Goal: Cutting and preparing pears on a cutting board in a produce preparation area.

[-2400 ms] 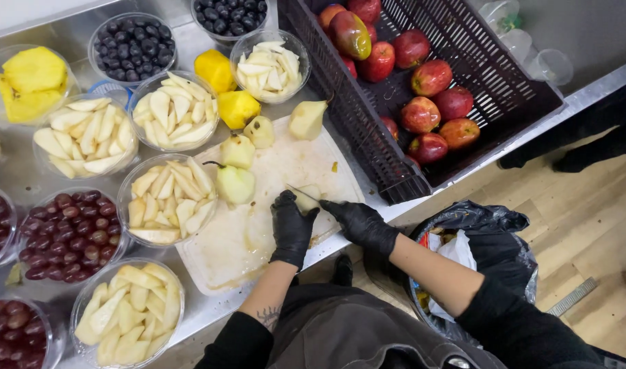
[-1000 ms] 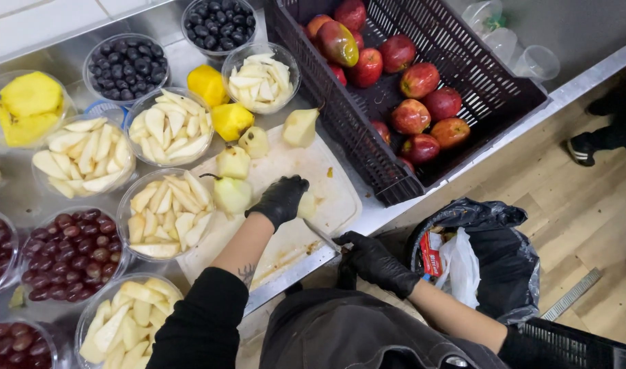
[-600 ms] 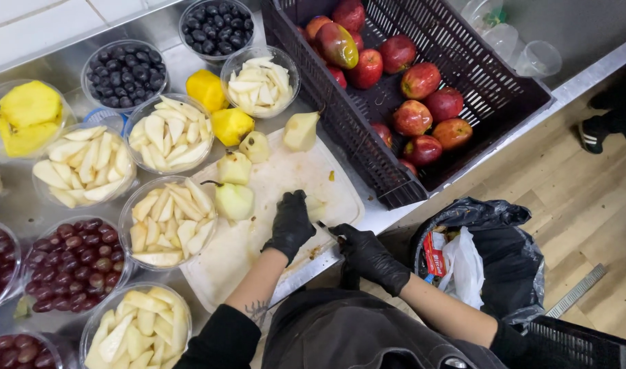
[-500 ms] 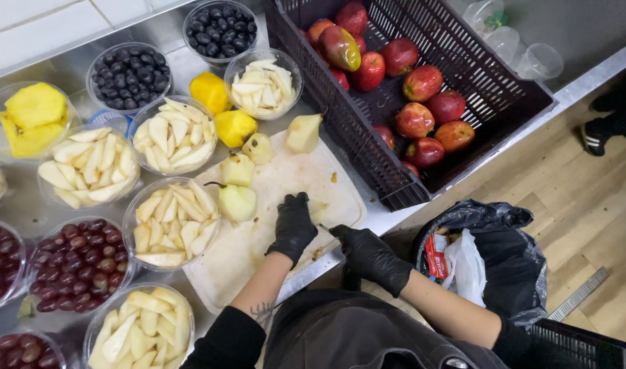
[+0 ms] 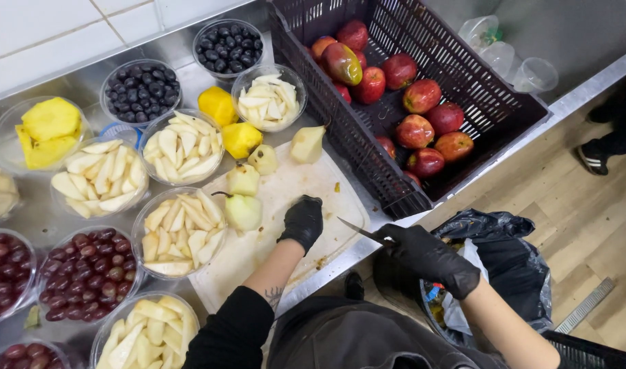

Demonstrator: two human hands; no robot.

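Note:
My left hand (image 5: 302,221), in a black glove, rests fingers-down on the white cutting board (image 5: 285,198), closed over something I cannot make out. Just left of it lie peeled pear pieces (image 5: 243,210), one with a stem. My right hand (image 5: 428,256), also gloved, holds a small knife (image 5: 359,231) at the counter's front edge, blade pointing toward the board. More peeled pear pieces (image 5: 307,143) lie at the board's far end.
Clear plastic bowls of pear slices (image 5: 178,227), red grapes (image 5: 90,271), dark berries (image 5: 140,90) and yellow fruit (image 5: 47,130) crowd the steel counter on the left. A dark crate of red mangoes (image 5: 422,96) stands on the right. A black-lined bin (image 5: 490,253) sits below.
My left hand reached up toward the pears, then drew back to the middle of the board. My right hand dropped off the board toward the bin and now sits at the counter edge with the knife.

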